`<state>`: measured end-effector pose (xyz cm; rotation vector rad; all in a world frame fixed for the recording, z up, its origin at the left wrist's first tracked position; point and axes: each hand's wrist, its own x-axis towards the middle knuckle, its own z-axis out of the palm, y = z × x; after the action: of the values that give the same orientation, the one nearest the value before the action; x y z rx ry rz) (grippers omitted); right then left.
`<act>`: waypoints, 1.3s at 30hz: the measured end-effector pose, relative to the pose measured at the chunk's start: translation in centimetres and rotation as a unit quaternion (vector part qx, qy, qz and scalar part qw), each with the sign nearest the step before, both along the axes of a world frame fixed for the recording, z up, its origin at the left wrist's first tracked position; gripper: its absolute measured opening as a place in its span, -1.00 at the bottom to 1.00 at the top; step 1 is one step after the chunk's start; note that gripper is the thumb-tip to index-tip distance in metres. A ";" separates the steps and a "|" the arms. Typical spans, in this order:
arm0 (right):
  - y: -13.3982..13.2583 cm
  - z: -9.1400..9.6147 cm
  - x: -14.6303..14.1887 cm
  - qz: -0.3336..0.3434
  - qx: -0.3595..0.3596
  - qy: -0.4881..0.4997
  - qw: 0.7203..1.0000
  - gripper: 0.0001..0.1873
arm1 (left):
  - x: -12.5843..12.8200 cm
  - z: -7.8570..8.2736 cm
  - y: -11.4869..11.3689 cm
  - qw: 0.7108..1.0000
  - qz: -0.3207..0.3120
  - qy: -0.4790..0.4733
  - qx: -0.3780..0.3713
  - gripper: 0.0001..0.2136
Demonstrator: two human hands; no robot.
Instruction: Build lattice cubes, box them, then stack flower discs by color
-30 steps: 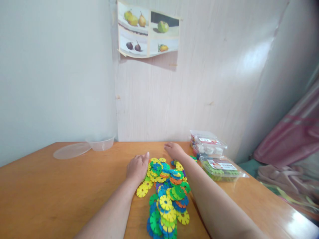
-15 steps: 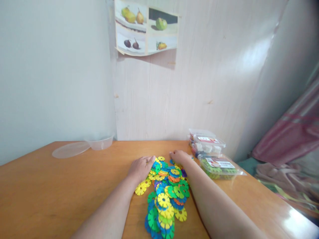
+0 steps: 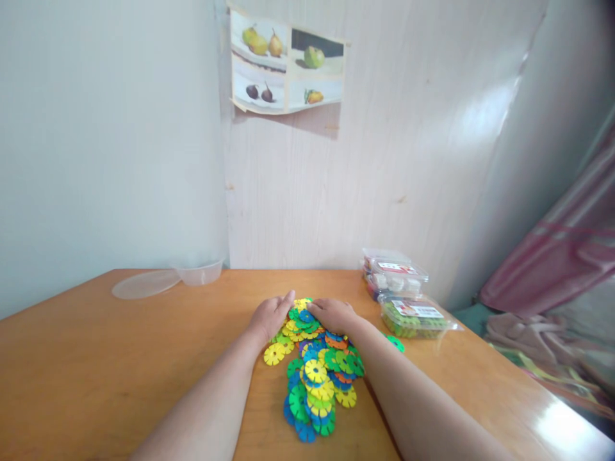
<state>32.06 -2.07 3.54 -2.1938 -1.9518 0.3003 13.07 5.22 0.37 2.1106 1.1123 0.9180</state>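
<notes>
A heap of flat, notched plastic discs (image 3: 317, 368) in yellow, green, blue and orange lies on the wooden table (image 3: 120, 358) in front of me. My left hand (image 3: 271, 315) rests on the heap's far left edge, fingers together and lying flat on the discs. My right hand (image 3: 333, 314) lies palm down on the heap's far end, fingers curved over the discs. The two hands are almost touching. A single yellow disc (image 3: 274, 353) sits apart at the left, and a green one (image 3: 396, 343) lies to the right of my right forearm.
Clear plastic boxes (image 3: 413, 317) with labels, holding small pieces, stand at the table's right edge by the wall. A clear bowl (image 3: 199, 273) and its lid (image 3: 144, 283) sit at the back left. A fruit picture (image 3: 287, 67) hangs on the wall.
My right hand has slid left and nearer across the far end of the heap, drawing the discs in. My left hand stays at the left edge. The heap is now tighter.
</notes>
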 end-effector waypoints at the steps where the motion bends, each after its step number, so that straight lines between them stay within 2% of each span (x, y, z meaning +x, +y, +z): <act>1: -0.3 0.0 -0.2 0.010 0.004 0.003 1.000 -0.37 | -0.1 -0.1 0.2 1.000 -0.004 -0.018 -0.012 -0.37; 5: -1.1 -0.1 -0.8 0.054 0.033 0.027 0.998 -0.44 | -0.7 -0.2 0.8 0.996 -0.003 -0.070 -0.049 -0.35; 10: -1.7 -0.3 -1.3 0.092 0.062 0.063 0.992 -0.45 | -1.1 0.4 1.0 0.998 0.019 -0.062 -0.001 -0.36; 17: -2.3 0.0 -2.6 0.150 0.085 0.140 0.975 -0.51 | -0.7 0.6 0.4 0.998 -0.055 0.020 0.023 -0.39; 21: -2.4 0.6 -2.8 0.129 0.141 0.185 0.964 -0.53 | -0.8 0.5 0.1 0.998 -0.050 0.045 -0.004 -0.36; 24: -3.2 1.3 -1.9 0.093 0.189 0.205 0.956 -0.51 | -0.9 0.6 0.1 0.998 -0.050 0.042 -0.015 -0.34; 28: -5.9 1.7 0.7 0.008 0.215 0.180 0.960 -0.43 | -1.0 0.7 0.2 0.999 -0.037 0.021 -0.011 -0.35; 31: -8.6 1.4 2.5 -0.024 0.210 0.152 0.965 -0.42 | -0.9 0.7 0.3 1.000 -0.029 0.004 -0.007 -0.36; 35: -12.0 0.6 3.6 -0.015 0.201 0.109 0.973 -0.44 | -1.0 0.6 0.6 1.000 -0.012 -0.019 -0.012 -0.39; 39: -13.8 -0.6 3.8 0.001 0.190 0.067 0.980 -0.46 | -1.2 0.9 0.5 1.000 -0.002 0.006 0.011 -0.41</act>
<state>35.83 -15.91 2.96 -1.8773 -1.7679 0.0637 11.85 5.71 1.31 2.1388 1.1074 0.9211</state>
